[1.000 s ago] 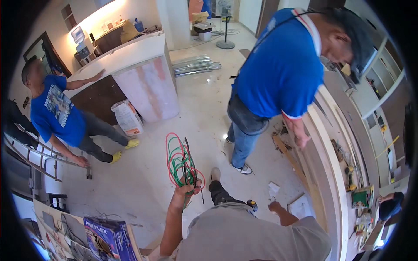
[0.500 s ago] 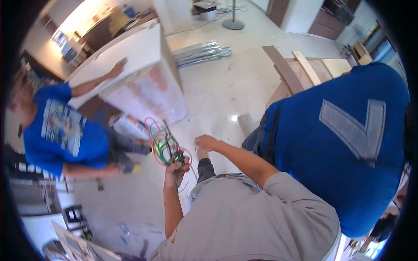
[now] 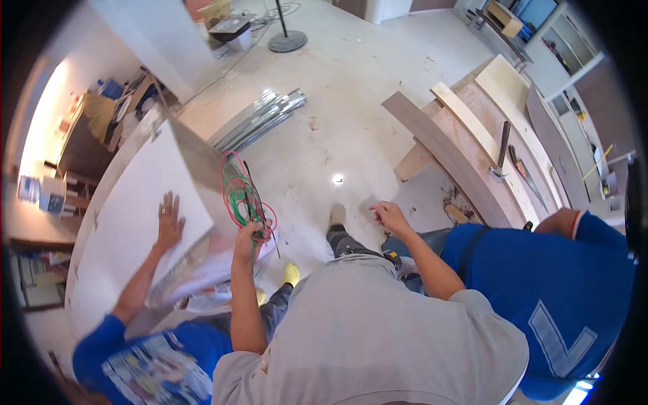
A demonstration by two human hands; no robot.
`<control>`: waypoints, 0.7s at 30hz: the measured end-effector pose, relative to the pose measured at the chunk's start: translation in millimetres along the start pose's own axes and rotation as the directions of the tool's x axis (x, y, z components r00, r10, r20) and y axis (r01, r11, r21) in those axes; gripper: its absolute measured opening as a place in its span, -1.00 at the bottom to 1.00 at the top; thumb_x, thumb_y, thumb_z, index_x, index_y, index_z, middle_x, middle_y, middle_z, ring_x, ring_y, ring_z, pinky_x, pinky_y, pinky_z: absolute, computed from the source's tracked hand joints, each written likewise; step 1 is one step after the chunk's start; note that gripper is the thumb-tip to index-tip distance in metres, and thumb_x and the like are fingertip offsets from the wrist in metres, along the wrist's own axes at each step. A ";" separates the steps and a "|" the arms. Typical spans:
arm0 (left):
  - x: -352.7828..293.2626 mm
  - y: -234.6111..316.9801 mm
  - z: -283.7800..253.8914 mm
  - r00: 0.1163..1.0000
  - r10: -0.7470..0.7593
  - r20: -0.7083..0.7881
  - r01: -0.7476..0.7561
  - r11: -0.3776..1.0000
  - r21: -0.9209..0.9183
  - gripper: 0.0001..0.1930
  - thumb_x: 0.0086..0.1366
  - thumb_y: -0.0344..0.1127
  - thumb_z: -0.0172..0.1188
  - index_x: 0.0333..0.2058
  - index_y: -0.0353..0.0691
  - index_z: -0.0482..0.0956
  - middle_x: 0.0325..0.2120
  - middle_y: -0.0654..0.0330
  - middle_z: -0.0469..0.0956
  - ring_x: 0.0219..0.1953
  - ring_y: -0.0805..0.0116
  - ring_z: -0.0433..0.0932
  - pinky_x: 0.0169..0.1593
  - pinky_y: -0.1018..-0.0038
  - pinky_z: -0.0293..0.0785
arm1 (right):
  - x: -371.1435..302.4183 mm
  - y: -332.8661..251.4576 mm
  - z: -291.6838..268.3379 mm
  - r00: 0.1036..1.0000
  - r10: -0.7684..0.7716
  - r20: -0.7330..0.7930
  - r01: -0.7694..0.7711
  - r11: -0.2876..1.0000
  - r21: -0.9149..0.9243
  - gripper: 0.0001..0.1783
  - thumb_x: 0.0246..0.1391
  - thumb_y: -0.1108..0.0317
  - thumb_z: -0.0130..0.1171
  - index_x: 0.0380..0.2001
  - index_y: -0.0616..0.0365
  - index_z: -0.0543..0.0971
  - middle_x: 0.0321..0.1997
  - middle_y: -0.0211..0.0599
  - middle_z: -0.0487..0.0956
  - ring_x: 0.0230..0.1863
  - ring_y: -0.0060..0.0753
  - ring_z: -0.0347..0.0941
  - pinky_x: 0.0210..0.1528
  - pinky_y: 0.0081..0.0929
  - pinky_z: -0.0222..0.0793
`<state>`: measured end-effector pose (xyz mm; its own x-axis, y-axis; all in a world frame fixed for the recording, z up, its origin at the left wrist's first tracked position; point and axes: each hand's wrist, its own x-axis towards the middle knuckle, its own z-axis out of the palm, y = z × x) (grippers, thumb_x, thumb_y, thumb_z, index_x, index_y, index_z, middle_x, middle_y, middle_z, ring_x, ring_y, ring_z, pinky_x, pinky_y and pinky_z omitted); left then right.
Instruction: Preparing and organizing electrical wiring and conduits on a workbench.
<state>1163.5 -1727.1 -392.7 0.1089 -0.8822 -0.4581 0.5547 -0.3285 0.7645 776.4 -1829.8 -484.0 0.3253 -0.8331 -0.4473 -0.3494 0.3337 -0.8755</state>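
My left hand (image 3: 248, 236) is closed around a loosely coiled bundle of electrical wires (image 3: 237, 196), red, green and black. Loops rise above the fist and loose ends hang below it. Off to the right, my right hand (image 3: 389, 216) is held out over the floor with nothing in it, its fingers loosely bent and partly apart. Left of the wires stands a white-topped counter (image 3: 148, 202), where a co-worker in a blue shirt rests a flat hand (image 3: 171, 219).
A second person in blue (image 3: 540, 290) is close at my right. Beyond are wooden boards (image 3: 452, 162) carrying a hammer (image 3: 501, 148) and a handsaw (image 3: 526, 172). Shiny metal channels (image 3: 263, 118) lie on the floor ahead, with a round-based stand (image 3: 287, 42) behind.
My view has swung right and I have stepped forward. The counter and left co-worker now sit nearer on my left; the boards and tools show more fully. My left hand still grips the wires.
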 end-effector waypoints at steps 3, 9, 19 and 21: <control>88.9 19.3 18.2 0.994 0.106 0.025 -0.107 0.994 0.037 -0.73 0.05 -0.37 0.06 -0.25 -0.34 0.40 -0.48 0.18 0.47 -0.54 0.43 0.40 -0.42 0.51 0.32 | 37.4 -6.8 -17.3 0.979 0.136 -0.152 -0.108 0.977 0.181 -0.67 0.21 0.16 -0.06 -0.29 0.20 0.57 -0.59 -0.49 0.46 -0.60 -0.70 0.34 -0.56 -0.69 0.26; 225.3 61.1 58.3 0.976 -0.199 0.089 0.197 0.980 0.031 -0.74 0.02 -0.37 0.06 -0.26 -0.26 0.41 -0.48 0.15 0.48 -0.56 0.39 0.41 -0.46 0.48 0.36 | 163.2 -92.6 -16.8 0.997 -0.001 -0.084 0.009 0.995 0.097 -0.67 0.20 0.19 -0.08 -0.28 0.19 0.57 -0.57 -0.42 0.47 -0.58 -0.64 0.36 -0.49 -0.60 0.36; 493.9 139.8 95.6 0.965 -0.228 0.131 0.166 0.914 0.371 -0.87 0.02 -0.36 0.01 -0.41 -0.21 0.37 -0.58 0.28 0.40 -0.60 0.47 0.36 -0.54 0.57 0.24 | 393.9 -234.6 -104.9 0.891 -0.429 -0.147 0.401 0.897 -0.188 -0.74 0.16 0.24 -0.06 -0.24 0.13 0.53 -0.37 -0.26 0.55 -0.38 -0.34 0.48 -0.29 -0.42 0.42; 562.5 152.8 109.8 0.949 -0.248 0.196 0.138 0.882 0.452 -0.85 0.02 -0.38 0.01 -0.38 -0.23 0.37 -0.58 0.27 0.41 -0.62 0.47 0.36 -0.56 0.58 0.23 | 440.4 -237.7 -120.9 0.899 -0.368 -0.239 0.309 0.917 -0.253 -0.73 0.16 0.20 -0.04 -0.24 0.13 0.52 -0.34 -0.21 0.55 -0.35 -0.28 0.49 -0.25 -0.39 0.41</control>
<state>1219.0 -2310.5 -483.8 -0.1962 -0.8214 -0.5356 0.1313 -0.5633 0.8158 896.4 -2329.3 -450.9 0.2112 -0.9768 -0.0359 -0.4427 -0.0629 -0.8945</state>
